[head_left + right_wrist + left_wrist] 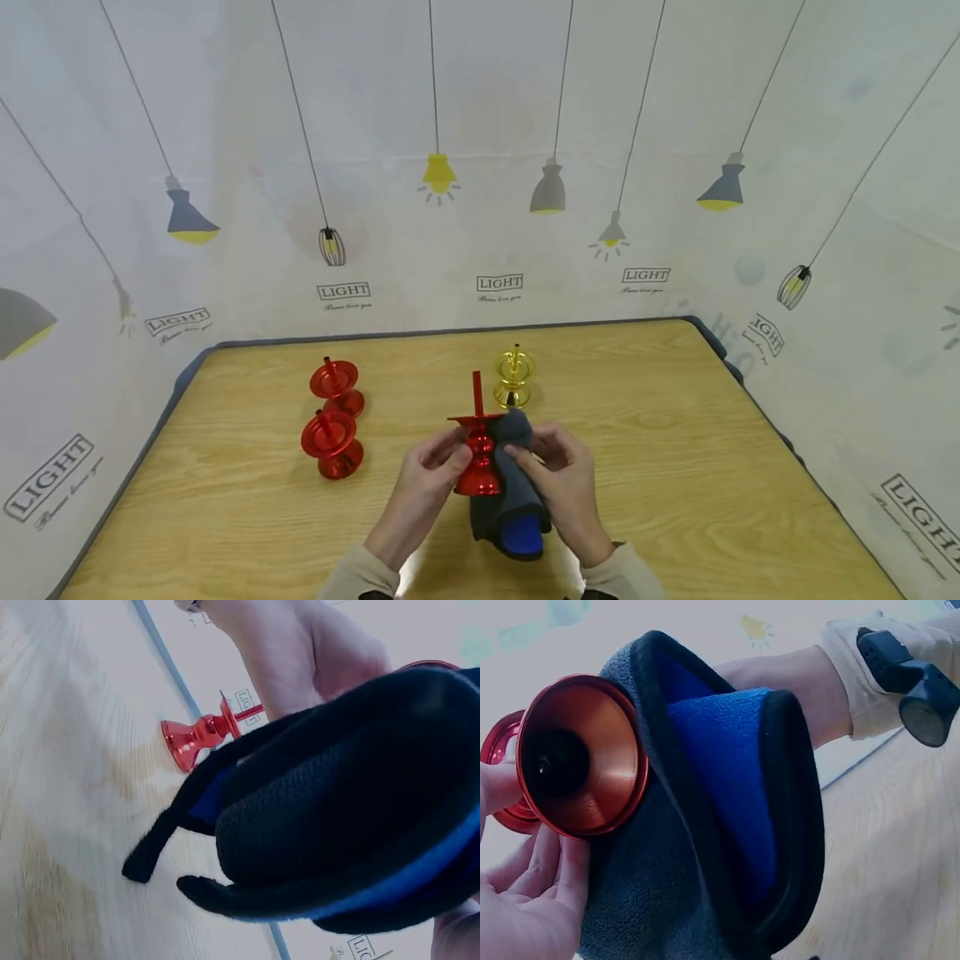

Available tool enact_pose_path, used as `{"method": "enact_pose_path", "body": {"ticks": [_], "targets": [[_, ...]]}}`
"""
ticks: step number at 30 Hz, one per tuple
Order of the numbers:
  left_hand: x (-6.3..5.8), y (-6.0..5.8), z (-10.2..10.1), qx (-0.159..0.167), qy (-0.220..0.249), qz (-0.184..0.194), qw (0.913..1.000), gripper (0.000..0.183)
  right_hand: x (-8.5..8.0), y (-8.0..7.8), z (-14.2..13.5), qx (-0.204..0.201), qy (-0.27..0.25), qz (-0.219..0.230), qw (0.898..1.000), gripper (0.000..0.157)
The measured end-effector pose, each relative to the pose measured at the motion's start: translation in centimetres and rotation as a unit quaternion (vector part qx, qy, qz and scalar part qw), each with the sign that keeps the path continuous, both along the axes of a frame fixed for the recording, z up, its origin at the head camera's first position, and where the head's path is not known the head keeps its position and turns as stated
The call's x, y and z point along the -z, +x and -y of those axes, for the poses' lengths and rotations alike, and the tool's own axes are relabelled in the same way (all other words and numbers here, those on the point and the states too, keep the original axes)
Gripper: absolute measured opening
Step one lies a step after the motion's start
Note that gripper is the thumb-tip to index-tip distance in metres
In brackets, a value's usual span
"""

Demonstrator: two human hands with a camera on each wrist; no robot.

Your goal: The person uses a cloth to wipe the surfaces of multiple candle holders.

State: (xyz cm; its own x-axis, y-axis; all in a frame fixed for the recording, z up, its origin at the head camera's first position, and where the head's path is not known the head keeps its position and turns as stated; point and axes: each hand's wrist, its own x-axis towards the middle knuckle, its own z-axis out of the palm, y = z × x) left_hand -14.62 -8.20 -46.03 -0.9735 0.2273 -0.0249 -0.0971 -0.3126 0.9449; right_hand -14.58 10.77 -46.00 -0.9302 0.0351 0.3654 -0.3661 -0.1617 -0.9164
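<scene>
Upright between the two hands is a shiny red candlestick [478, 481] with a thin spike on top. The left hand [422, 490] grips it at the left side of its stem. On its other side the right hand [572, 486] grips a folded dark grey-and-blue cloth [517, 490] and holds it against the candlestick. From below, the left wrist view shows the hollow base of the candlestick [613, 769] beside the cloth [630, 900]. In the right wrist view the cloth [337, 802] covers most of the candlestick and the right fingers.
Two more red candlesticks, one [335, 379] behind the other [330, 437], stand at the left of the wooden table [675, 500]. A gold candlestick [513, 379] stands farther back, just beyond the hands. Printed wall sheets [420, 292] rise behind the table's dark edge.
</scene>
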Motion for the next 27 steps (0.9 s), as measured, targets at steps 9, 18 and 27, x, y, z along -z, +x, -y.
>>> {"method": "enact_pose_path", "body": {"ticks": [9, 18, 27], "targets": [[-0.9, 0.5, -1.0, -0.071, -0.167, -0.079, 0.9803, 0.026, 0.1, 0.5, 0.4, 0.079, 0.094, -0.119, 0.985, 0.023], [-1.0, 0.2, -0.4, -0.026, -0.163, -0.049, 0.9850, 0.039, -0.2, 0.9, 0.1, 0.071, 0.134, -0.162, 0.975, 0.029], [0.2, -0.2, -0.4, 0.055, -0.167, -0.138, 0.9748, 0.040, 0.0, 0.5, -1.9, 0.002, 0.092, 0.013, 0.996, 0.024]]}}
